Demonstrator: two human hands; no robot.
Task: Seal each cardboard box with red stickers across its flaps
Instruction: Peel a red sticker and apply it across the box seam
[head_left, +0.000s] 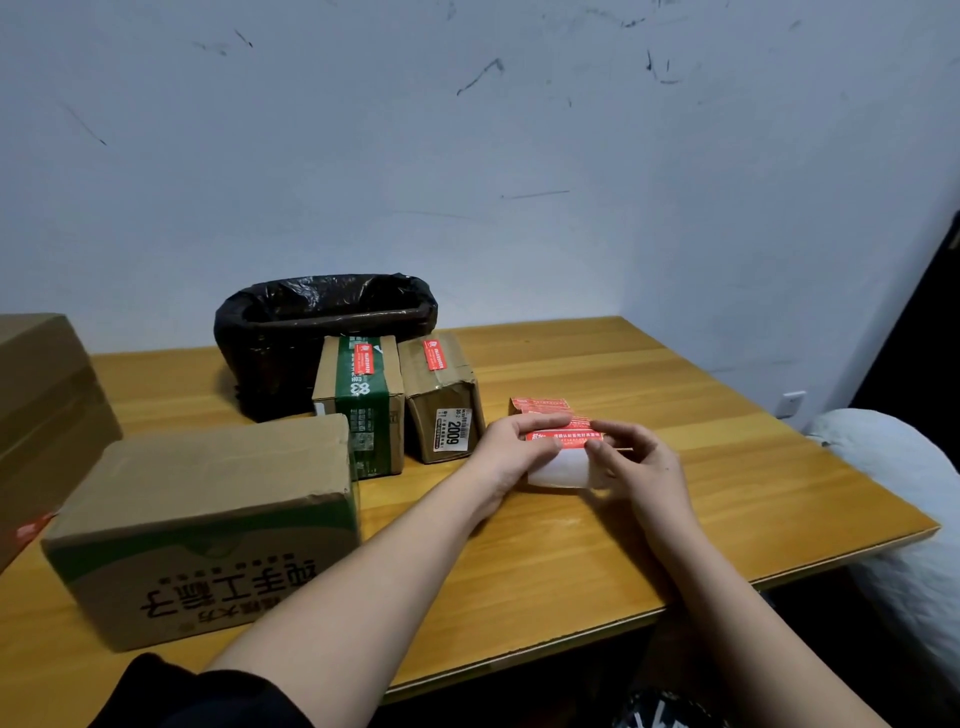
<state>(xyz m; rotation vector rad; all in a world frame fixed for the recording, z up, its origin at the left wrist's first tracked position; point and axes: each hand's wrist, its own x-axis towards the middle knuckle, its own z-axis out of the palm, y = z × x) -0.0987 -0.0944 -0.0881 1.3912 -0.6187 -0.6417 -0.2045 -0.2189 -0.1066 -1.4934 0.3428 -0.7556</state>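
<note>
White label on small brown box (451, 435): "2009" in bold black; the small print beside it is not legible.
Green band on green-taped box (362, 389): white figure reading "88", sideways.
Front of large box (208, 525): big dark Chinese characters, upside down to the camera, partly cut off.
Red stickers (435, 355) on boxes: white print, too small to read.
Held sticker sheet (563, 436): white Chinese line, blurred.

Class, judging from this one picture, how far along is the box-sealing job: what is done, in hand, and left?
Done: the green-taped box and the labelled box each carry a red sticker on top. In hand: the left hand and right hand pinch a sticker sheet, seemingly peeling one. Left: the near box shows no sticker; the far-left box is unclear.
</note>
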